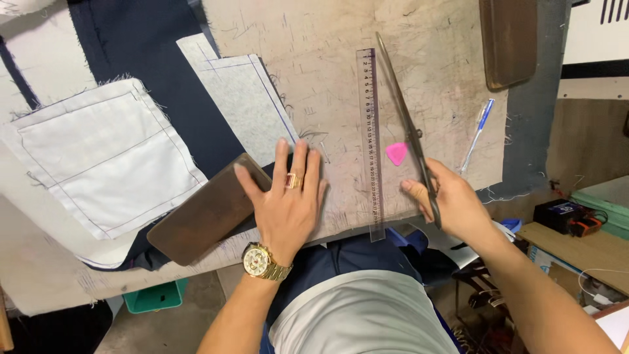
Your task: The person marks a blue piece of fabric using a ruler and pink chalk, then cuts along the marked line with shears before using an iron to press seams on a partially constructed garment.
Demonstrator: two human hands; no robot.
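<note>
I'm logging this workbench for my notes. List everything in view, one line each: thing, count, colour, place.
scissors: 1, dark metal, in the right hand, blades shut, pointing away over the table
ruler: 1, clear, lying lengthwise beside the scissors
chalk: 1, pink, triangular, between ruler and scissors
pen: 1, blue and white, right part of the table
wooden block: 1, brown, under the left fingers
second wooden block: 1, brown, top right
grey fabric piece: 1, pale grey, above the left hand
white fabric piece: 1, white, frayed, left
navy cloth: 1, dark blue, beneath both pieces
table: 1, beige, scratched
bin: 1, green, floor
left hand: flat, ring and gold watch
right hand: gripping the scissors
</note>
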